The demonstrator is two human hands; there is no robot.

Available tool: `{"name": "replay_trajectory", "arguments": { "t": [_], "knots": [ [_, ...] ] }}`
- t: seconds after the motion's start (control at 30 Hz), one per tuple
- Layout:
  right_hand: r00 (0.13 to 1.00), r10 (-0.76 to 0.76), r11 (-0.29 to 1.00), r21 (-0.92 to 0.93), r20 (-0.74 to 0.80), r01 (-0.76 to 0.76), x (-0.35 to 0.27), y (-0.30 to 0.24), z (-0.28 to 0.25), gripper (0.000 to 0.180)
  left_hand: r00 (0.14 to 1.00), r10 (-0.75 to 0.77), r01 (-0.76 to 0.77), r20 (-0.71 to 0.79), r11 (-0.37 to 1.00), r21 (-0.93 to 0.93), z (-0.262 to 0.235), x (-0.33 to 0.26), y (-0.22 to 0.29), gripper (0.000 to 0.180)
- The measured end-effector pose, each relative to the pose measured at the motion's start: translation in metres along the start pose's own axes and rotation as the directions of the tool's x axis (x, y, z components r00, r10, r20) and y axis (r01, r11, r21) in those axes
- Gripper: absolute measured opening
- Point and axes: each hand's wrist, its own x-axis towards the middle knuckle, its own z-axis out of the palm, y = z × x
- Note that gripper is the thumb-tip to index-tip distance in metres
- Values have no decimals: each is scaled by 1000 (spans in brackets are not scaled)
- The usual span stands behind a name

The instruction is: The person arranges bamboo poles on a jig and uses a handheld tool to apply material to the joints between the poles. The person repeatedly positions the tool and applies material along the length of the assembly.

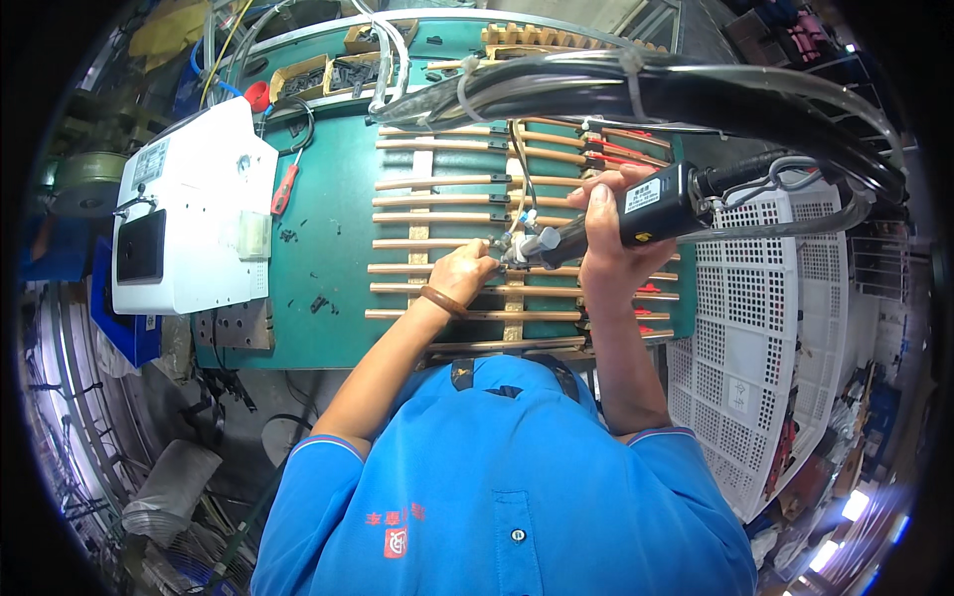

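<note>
My right hand [611,243] is wrapped around a black handheld electric screwdriver [656,207], its thumb along the body. The tool lies slanted, and its metal nose [532,248] points left and down at the row of copper-coloured rods [407,244]. Right by that nose, my left hand [462,278] is closed in a pinch over a rod; what its fingertips hold is hidden. Small black fittings [499,181] sit on several rods, which lie side by side across pale wooden strips [421,167]. Red pieces [644,289] show at the rods' right ends.
On the left of the green table [318,219] stands a white machine [189,219], with a red-handled screwdriver [285,189] beside it. Boxes of black parts [353,74] are at the back. A thick cable bundle [616,89] arches overhead. White perforated crates [740,348] stand at the right.
</note>
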Motion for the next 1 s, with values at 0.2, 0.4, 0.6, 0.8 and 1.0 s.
{"name": "replay_trajectory", "arguments": {
  "t": [0.2, 0.4, 0.6, 0.8, 1.0],
  "knots": [
    [999, 28, 999, -29, -30, -29, -9, 7, 2, 27, 999, -38, 38, 17, 999, 28, -4, 0, 3, 11],
    [999, 46, 999, -6, 17, -46, -15, 15, -2, 36, 999, -31, 29, 20, 998, 58, -5, 1, 5, 9],
    [999, 3, 1000, 5, 43, -3, -18, 17, 1, 34, 1000, -11, 11, 5, 999, 43, -2, 1, 1, 9],
    [992, -49, 974, -215, 116, 73, -30, 21, -2, 35, 997, -47, 43, 61, 996, 74, -7, 2, 5, 11],
    [889, -363, 809, -380, 277, 449, -35, 31, -13, 59, 991, -96, 83, 91, 987, 139, -7, 0, 6, 16]
  ]
}}
